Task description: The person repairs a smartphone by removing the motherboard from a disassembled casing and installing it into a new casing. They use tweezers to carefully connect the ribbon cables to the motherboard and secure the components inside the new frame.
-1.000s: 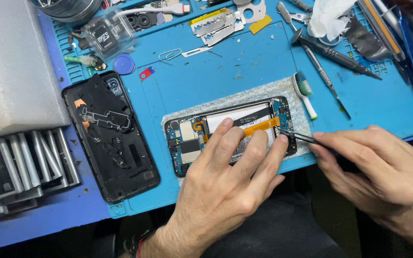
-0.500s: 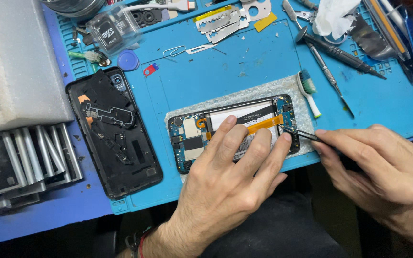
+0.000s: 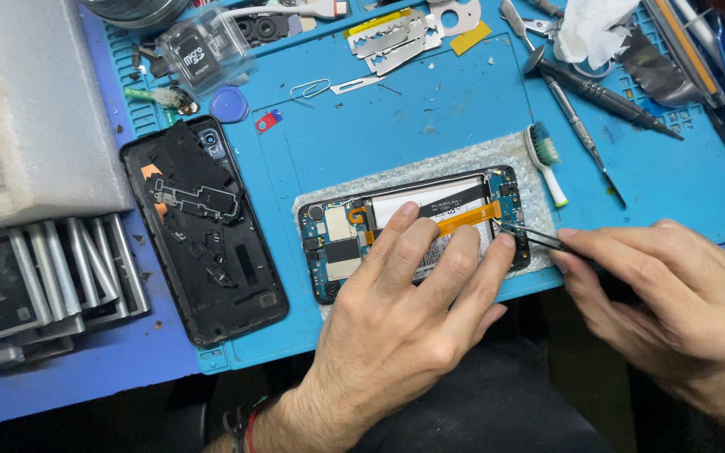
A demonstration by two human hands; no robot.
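Covering the bench (image 3: pixel 35 382), a bright blue rubbery mat (image 3: pixel 430 117) carries an opened phone (image 3: pixel 337 239) lying flat on a pale textured pad (image 3: pixel 530 155) near the front edge. The left hand (image 3: pixel 409 323) presses it down, fingers (image 3: pixel 409 243) spread over the battery and orange flex strip. The right hand (image 3: pixel 673 289) pinches thin metal tweezers (image 3: pixel 534 239), tip apparently touching the phone's right end. A black back cover (image 3: pixel 211 252) lies just left; a toothbrush (image 3: pixel 545 161), screwdrivers (image 3: pixel 606 96) and razor blades (image 3: pixel 396 35) crowd the far edge.
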